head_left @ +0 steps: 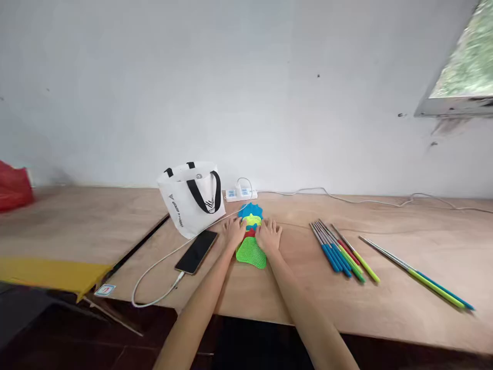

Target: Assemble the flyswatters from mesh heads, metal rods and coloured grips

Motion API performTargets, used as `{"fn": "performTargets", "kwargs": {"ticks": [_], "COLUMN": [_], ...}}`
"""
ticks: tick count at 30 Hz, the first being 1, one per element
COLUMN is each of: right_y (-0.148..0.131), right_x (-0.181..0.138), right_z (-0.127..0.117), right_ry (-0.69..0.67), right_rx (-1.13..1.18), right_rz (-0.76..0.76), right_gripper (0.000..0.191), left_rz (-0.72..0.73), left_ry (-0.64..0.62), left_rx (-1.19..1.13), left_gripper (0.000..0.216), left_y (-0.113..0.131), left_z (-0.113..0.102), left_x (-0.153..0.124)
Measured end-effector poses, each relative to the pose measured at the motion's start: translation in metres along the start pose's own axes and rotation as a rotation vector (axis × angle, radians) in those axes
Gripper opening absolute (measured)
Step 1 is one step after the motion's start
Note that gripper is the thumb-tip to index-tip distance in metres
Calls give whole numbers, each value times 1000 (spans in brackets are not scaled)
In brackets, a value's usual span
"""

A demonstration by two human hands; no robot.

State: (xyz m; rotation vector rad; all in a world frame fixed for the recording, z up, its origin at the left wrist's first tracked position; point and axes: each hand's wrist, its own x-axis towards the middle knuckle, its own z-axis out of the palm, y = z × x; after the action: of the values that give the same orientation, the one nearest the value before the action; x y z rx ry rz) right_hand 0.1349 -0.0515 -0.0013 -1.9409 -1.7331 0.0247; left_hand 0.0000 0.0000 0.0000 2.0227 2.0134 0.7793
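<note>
Left hand (233,229) and right hand (268,236) lie open-fingered against the mesh stack (251,253), seemingly not gripping; a sideways nudge could fan the pieces toward the phone (196,251).

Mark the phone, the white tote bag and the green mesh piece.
phone (196,252): head view, middle of the dark screen.
white tote bag (185,215): head view, front panel below the handle.
green mesh piece (251,255): head view, uncovered near end.

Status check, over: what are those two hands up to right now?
Left hand and right hand open, flat, touching both sides of stack of coloured mesh pieces. Phone close on left, rods apart on right.
</note>
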Motion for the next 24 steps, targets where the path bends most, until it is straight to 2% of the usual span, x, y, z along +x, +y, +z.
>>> {"fn": "performTargets", "kwargs": {"ticks": [9,15,24], "right_y": [2,19,20], "right_x": [8,14,17], "right_z": [0,-4,1], "right_ry": [1,-6,0], "right_rx": [59,91,174], "right_rz": [32,77,97], "right_gripper": [44,39,32], "left_rz": [-30,-54,-80], "left_ry": [26,50,79], "left_rx": [-10,-9,-63], "left_gripper": [41,24,27], "left_y": [-3,-11,-7], "left_z": [-9,-16,-15], "left_x": [3,0,-2]}}
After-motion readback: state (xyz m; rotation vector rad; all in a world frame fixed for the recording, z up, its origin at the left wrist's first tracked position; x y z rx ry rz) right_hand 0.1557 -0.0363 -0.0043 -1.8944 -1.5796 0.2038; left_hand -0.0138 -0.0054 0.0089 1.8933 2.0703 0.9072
